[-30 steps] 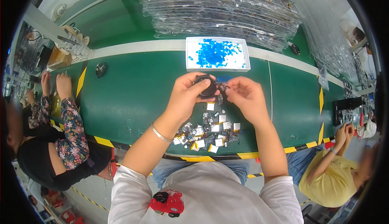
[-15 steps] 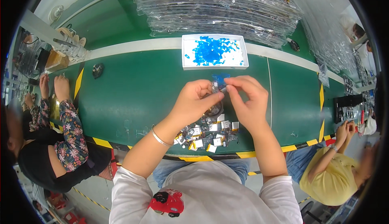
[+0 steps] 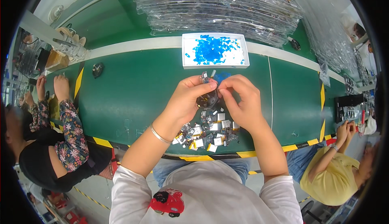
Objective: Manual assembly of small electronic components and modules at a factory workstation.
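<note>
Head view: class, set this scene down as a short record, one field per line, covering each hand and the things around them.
Left hand: holds a round dark case
Right hand: thumb and finger at the case's right side; anything between them is too small to tell
Nearer the body: pile of small parts
Beyond the hands: white box with blue pieces
Farther back: stacked clear trays
Surface: green table

Bright, even whitish light lay over the green bench (image 3: pixel 133 78). Glare streaked the clear trays (image 3: pixel 219 17) at 12 o'clock; below them, the white box (image 3: pixel 242 58) washed out around blue pieces (image 3: pixel 214 50). Fisheye bowed the bench edge at 6; black rim at 3 and 9. Dark round part (image 3: pixel 208 101), clock centre: fine detail was too small to tell.
</note>
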`<control>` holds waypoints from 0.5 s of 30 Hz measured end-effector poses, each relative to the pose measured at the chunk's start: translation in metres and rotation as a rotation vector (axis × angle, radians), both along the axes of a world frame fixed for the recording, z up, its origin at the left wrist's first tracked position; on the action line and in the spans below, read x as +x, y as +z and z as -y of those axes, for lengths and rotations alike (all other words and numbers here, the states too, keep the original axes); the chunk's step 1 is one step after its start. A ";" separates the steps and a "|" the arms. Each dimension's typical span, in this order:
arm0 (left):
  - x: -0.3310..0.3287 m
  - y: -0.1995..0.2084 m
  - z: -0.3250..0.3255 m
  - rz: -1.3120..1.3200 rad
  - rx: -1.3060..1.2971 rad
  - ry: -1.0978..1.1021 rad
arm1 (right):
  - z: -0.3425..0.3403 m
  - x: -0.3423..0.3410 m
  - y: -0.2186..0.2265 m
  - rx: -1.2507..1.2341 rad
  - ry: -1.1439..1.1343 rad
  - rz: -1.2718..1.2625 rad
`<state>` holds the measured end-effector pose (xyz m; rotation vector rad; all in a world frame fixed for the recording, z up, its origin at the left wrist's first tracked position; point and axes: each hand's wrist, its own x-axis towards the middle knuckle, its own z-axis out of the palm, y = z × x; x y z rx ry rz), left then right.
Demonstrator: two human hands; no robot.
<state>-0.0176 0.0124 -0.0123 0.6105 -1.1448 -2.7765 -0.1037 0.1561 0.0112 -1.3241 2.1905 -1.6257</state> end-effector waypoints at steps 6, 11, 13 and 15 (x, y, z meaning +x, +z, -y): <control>0.001 0.002 0.001 -0.002 -0.120 -0.066 | -0.002 -0.021 -0.016 0.141 -0.134 -0.086; 0.001 -0.004 0.006 -0.012 -0.194 -0.007 | -0.013 -0.030 -0.015 0.214 -0.053 -0.450; 0.001 -0.003 0.005 0.018 -0.198 0.020 | -0.014 -0.029 -0.010 0.172 -0.086 -0.407; 0.002 -0.001 0.004 0.024 -0.189 0.034 | -0.015 -0.029 -0.008 0.200 -0.120 -0.428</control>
